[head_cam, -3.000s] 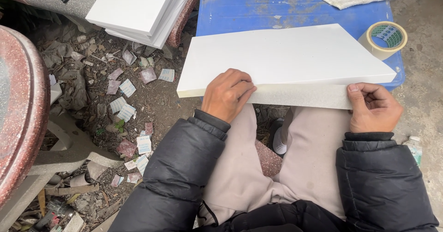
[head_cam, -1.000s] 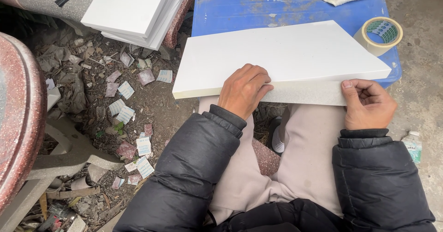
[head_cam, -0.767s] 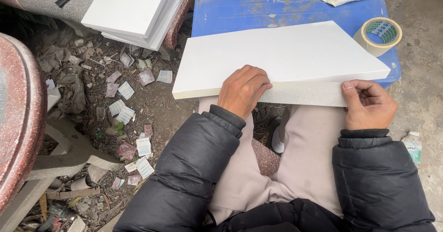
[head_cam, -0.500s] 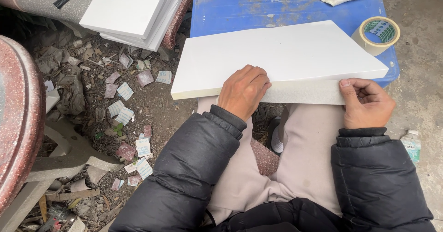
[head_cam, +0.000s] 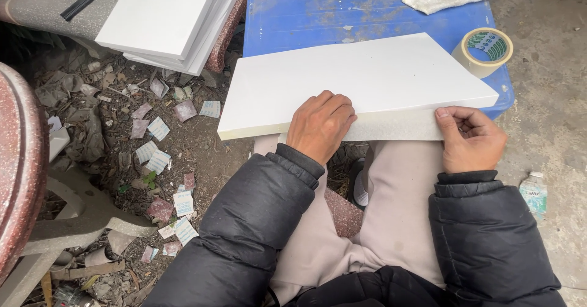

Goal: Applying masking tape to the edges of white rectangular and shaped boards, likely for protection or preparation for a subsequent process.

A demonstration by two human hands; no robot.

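- since three seconds ago the left hand (head_cam: 321,125) has slid rightward along the near edge of the white foam board (head_cam: 361,81), closer to the right hand (head_cam: 471,137); over the last half second almost nothing has shifted.
- judging from that, the hands look settled into a steady hold, with the board pinned rather than travelling.
- left fingers (head_cam: 337,108) lie close together, curled over the board's near edge and pressing down on its top face.
- right fingers (head_cam: 468,119) are bent inward, thumb against the thick front edge just beside the board's near right end; whether they pinch anything small cannot be told.
- the board rests flat on the blue table (head_cam: 318,17), its near edge overhanging toward the lap.
- its long axis runs left to right across the fingers, the slanted right end tapering to a corner just beyond the right fingers.
- a tape roll (head_cam: 484,51) sits past the right fingers; a stack of white boards (head_cam: 168,17) lies well beyond the left fingers.
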